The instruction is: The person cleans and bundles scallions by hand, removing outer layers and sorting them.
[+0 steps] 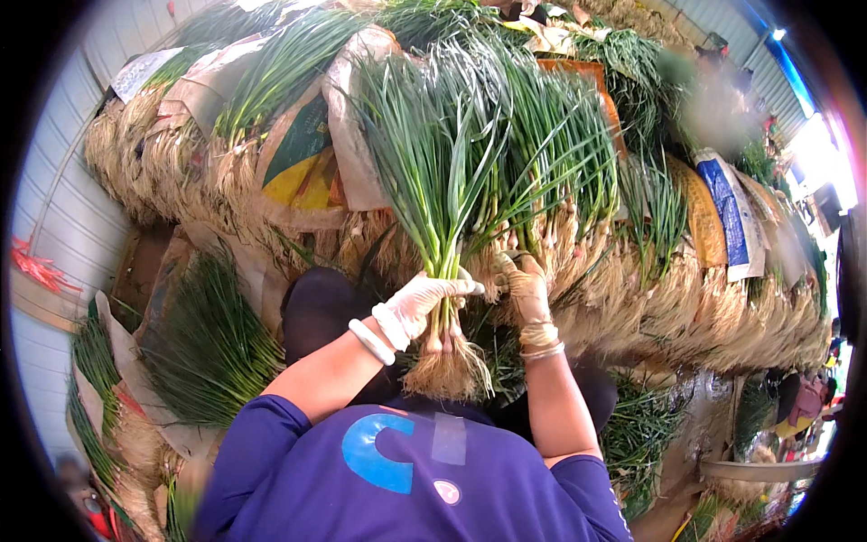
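Note:
My left hand [423, 300], in a thin pale glove with white bands at the wrist, is closed around a bunch of green garlic [442, 203]. The bunch stands upright, with long green leaves above the fist. Pinkish-white bulbs and a tuft of straw-coloured roots [447, 372] hang below it. Just to the right, my gloved right hand [527, 287] has its fingers curled in at the stems along the near edge of the heaped green garlic [569, 149]. It appears to grip a stalk there, partly hidden by the fingers.
A long heap of green garlic with hanging roots [686, 312] runs across in front of me. Printed sacks [302, 185] and a blue-and-white sack [725, 212] lie over it. More leaves [203, 348] lie at my left. A ribbed wall [54, 181] bounds the left side.

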Demonstrator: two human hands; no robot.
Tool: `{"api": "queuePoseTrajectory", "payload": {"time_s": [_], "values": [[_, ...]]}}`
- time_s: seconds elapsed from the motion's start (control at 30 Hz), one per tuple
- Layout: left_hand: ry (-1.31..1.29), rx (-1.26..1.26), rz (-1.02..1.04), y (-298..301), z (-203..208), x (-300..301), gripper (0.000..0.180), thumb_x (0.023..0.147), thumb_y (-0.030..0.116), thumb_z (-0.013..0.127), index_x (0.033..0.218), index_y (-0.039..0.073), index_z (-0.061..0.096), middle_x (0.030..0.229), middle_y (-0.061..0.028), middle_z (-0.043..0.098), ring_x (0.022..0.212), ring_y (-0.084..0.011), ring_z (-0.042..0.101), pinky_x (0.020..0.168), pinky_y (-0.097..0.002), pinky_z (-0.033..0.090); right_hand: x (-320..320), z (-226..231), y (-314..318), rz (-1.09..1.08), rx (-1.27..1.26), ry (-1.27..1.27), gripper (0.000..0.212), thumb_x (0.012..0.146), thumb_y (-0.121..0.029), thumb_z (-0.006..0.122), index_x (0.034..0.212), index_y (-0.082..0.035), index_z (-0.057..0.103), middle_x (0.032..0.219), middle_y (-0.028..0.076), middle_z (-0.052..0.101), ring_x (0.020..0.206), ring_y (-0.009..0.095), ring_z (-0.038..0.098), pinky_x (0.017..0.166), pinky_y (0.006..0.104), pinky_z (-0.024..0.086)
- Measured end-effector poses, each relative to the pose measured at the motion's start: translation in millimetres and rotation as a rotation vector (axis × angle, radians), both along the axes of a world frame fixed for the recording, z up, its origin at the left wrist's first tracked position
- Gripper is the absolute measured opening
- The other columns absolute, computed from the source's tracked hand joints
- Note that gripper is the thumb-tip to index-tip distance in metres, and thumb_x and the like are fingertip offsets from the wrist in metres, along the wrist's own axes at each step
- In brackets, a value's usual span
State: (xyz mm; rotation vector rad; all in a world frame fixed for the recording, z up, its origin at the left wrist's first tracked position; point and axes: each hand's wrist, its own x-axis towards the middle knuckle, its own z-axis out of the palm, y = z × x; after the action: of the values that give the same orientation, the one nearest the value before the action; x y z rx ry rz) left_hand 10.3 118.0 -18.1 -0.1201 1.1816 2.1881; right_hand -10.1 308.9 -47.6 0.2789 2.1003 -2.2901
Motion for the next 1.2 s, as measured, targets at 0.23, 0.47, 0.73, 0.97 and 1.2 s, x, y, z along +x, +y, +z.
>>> {"api": "queuePoseTrajectory", "payload": {"time_s": [0.23, 0.47, 0.73, 0.97, 1.2], "values": [[0.006, -0.172, 0.077, -36, -22, -6, 0.013, 0.077, 0.002, 0.067, 0.089, 0.005, 0.061, 0.091, -0.0068, 0.066, 0.081, -0.0144, 0.060, 0.070, -0.0273, 0.047, -41, 7, -14, -0.111, 1.085, 0.140, 0.055, 0.081, -0.055, 0.062, 0.081, 0.000, 0.056, 0.068, 0.015, 0.061, 0.056, 0.026, 0.055, 0.055, 0.0362, 0.047], [-0.017, -0.117, 0.179, -38, -11, 0, 0.024, 0.077, 0.007, 0.071, 0.098, 0.002, 0.060, 0.078, -0.0055, 0.061, 0.062, -0.0141, 0.060, 0.055, -0.0252, 0.050, -58, 39, 2, -0.014, -0.040, -0.159, 0.012, 0.087, -0.015, 0.062, 0.080, -0.006, 0.061, 0.059, 0.002, 0.059, 0.044, 0.007, 0.052, 0.037, 0.0175, 0.038], [-0.029, 0.063, 0.053, -28, -14, 4, 0.020, 0.079, 0.010, 0.070, 0.094, 0.004, 0.058, 0.083, -0.0070, 0.064, 0.068, -0.0146, 0.063, 0.049, -0.0290, 0.051, -32, 82, -37, 0.009, -0.088, 0.002, 0.015, 0.090, -0.021, 0.059, 0.090, -0.006, 0.058, 0.070, 0.004, 0.063, 0.051, 0.006, 0.052, 0.045, 0.0172, 0.039], [-0.133, 0.159, 0.109, -24, -3, 10, 0.026, 0.084, 0.012, 0.063, 0.108, 0.006, 0.055, 0.096, -0.0110, 0.066, 0.076, -0.0195, 0.064, 0.051, -0.0320, 0.053, 2, 16, -51, 0.241, -0.604, -0.335, 0.018, 0.092, -0.022, 0.056, 0.096, -0.005, 0.059, 0.079, 0.006, 0.062, 0.062, 0.015, 0.055, 0.056, 0.0273, 0.044], [-0.139, 0.212, 0.023, -27, -12, 8, 0.031, 0.083, 0.011, 0.064, 0.112, 0.005, 0.053, 0.095, -0.0108, 0.066, 0.077, -0.0219, 0.064, 0.058, -0.0383, 0.056, 4, 7, -53, 0.185, -0.598, -0.360, 0.019, 0.092, -0.017, 0.052, 0.105, -0.003, 0.057, 0.089, 0.009, 0.063, 0.067, 0.017, 0.059, 0.052, 0.0287, 0.049]]}}
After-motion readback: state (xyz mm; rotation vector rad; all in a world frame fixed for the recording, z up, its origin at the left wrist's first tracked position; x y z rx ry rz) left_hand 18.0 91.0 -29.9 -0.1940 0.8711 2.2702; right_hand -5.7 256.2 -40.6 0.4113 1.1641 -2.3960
